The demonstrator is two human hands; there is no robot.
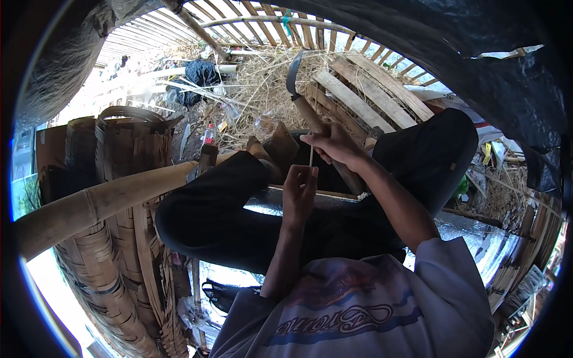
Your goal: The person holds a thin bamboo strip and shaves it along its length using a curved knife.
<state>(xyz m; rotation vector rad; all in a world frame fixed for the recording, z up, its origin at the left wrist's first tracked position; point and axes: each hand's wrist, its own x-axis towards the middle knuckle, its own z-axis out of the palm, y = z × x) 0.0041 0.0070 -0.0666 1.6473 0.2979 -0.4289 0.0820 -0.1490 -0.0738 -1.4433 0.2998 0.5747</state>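
My right hand [337, 145] is closed around the long wooden handle [310, 113] of a curved knife. Its dark, hooked blade [292, 74] points up and away from me, while the handle's lower end runs back beneath my right wrist. Below and slightly left, my left hand [299, 194] pinches the lower end of a thin pale stick [311, 157]. The stick stands nearly upright in the picture, its upper end at my right thumb and fingers. Whether the blade touches anything cannot be seen; it appears apart from the stick.
My bent legs in dark trousers [215, 209] frame the work. A thick bamboo pole [113, 194] crosses at left, over woven bamboo baskets [107, 280]. Wooden planks [373, 95] and dry straw [256, 77] lie ahead, before a slatted bamboo fence [268, 27]. Dark sheeting [465, 42] hangs at upper right.
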